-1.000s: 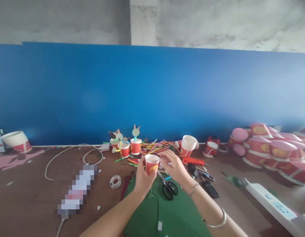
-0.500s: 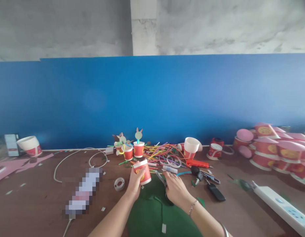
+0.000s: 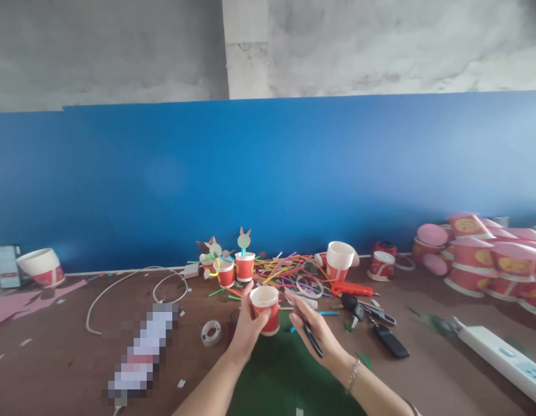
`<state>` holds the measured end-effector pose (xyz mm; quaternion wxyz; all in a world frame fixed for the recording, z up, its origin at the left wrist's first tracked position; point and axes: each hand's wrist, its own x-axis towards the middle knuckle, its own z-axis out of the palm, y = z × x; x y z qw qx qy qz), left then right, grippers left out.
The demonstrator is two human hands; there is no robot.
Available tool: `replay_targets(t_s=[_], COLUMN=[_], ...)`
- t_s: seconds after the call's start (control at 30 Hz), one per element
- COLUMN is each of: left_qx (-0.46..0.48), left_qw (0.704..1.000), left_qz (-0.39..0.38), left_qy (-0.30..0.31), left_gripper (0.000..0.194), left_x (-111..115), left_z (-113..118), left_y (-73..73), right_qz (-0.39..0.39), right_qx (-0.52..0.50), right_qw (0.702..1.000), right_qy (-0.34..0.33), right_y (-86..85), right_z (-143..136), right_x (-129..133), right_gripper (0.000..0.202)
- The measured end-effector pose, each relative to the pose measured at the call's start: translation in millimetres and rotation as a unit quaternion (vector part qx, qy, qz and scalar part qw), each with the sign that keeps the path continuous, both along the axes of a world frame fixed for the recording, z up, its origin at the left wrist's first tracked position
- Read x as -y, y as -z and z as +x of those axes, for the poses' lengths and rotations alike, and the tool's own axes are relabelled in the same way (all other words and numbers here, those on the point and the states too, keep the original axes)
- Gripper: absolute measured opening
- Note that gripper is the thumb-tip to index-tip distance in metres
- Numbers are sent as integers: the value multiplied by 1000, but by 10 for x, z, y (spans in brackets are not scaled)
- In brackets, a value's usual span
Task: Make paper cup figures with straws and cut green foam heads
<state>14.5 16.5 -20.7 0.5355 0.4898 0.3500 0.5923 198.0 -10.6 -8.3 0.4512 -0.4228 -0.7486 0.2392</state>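
My left hand (image 3: 246,332) is wrapped round a red and white paper cup (image 3: 268,325), held upright with its open rim facing up. Just right of the cup, my right hand (image 3: 317,332) holds scissors (image 3: 313,341); their dark handle shows under the palm, and the blades are mostly hidden by the fingers. Both hands are over a green sheet (image 3: 272,378) on the brown table. Behind the cup lies a heap of coloured straws (image 3: 289,271). A roll of tape (image 3: 211,333) rests left of my left hand.
Small cups with animal-head cutouts (image 3: 244,240) stand at the back. Further right are a large white-rimmed cup (image 3: 339,260), a red-handled tool (image 3: 352,289), keys (image 3: 354,309), a black fob (image 3: 390,340), a power strip (image 3: 493,355) and stacked cups (image 3: 471,260). A phone-like blurred object (image 3: 144,349) lies left.
The cup has gone from tilted to upright and shifted slightly right with my left hand. My right hand has turned, showing the dark scissors handle below its palm. The view has shifted slightly.
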Motion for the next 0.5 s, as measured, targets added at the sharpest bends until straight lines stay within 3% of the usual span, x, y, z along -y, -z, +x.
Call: replay_targets(t_s=[0.1,0.17,0.33,0.5], left_qx=[-68,-122,-233,-260], left_qw=[996,986,936,922], left_qz=[61,107,207,235], left_qy=[-4,-40,-162,-167], left_gripper=[74,64,12,6], left_x=[-3,0,3,13], left_z=[10,11,-21,-75], left_y=[23,21,-23,-82], right_qz=[20,21,26,36], right_qx=[95,124,152,161], right_qw=[995,992,988,986], right_qy=[-2,4,-2,-12], right_y=[-108,-155,-214,-214], right_z=[-9,-16,-55,-66], right_x=[86,120,165,184], right_gripper=[40,40,41,43])
